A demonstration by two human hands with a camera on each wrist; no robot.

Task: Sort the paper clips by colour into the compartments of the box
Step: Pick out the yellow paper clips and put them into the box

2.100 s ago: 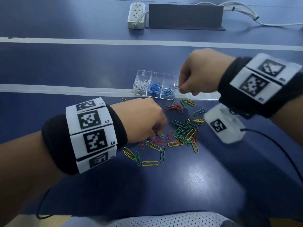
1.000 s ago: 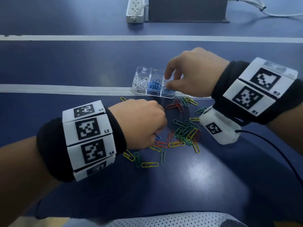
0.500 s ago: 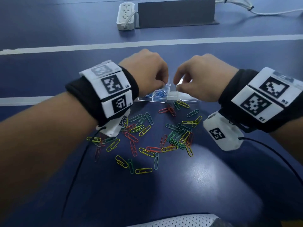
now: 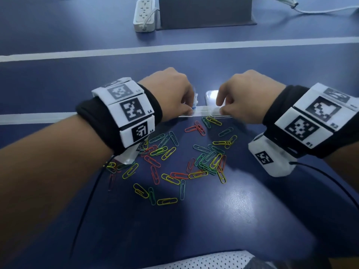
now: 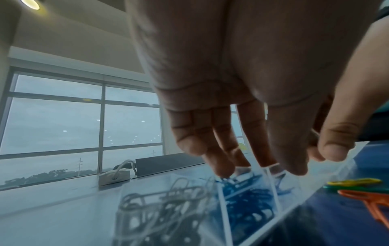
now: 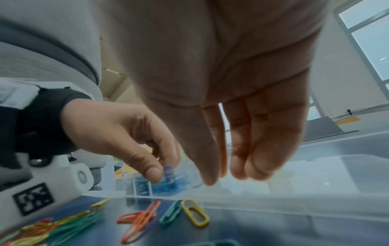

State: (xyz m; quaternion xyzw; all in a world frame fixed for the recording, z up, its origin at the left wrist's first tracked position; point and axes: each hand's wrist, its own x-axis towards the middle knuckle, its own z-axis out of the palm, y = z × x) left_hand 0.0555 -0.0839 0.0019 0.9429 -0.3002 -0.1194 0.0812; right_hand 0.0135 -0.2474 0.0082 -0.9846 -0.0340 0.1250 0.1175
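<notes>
- Head view: both hands sit over the clear box (image 4: 206,111) at the far edge of the worktop (image 4: 213,220). The left hand (image 4: 169,94) pinches a blue clip (image 4: 194,108) at the box's rim; the right hand (image 4: 246,96) has fingers down on the flat lid part. Plenty of loose clips (image 4: 174,162) in red, green, yellow and grey lie nearer, unsorted.
- Left wrist view: box right below the fingers (image 5: 223,164). One compartment holds white clips (image 5: 164,204), the next a heap of blue ones (image 5: 248,198). I can't see the pinched clip from here.
- Right wrist view: left thumb and finger clamp the blue clip (image 6: 168,173) just above the blue heap (image 6: 170,184). Right fingers (image 6: 248,159) hang straight, gripping nothing.
- My take: keep the right hand steadying the box, let go low over the blue pile so the clip doesn't bounce into the next compartment.
</notes>
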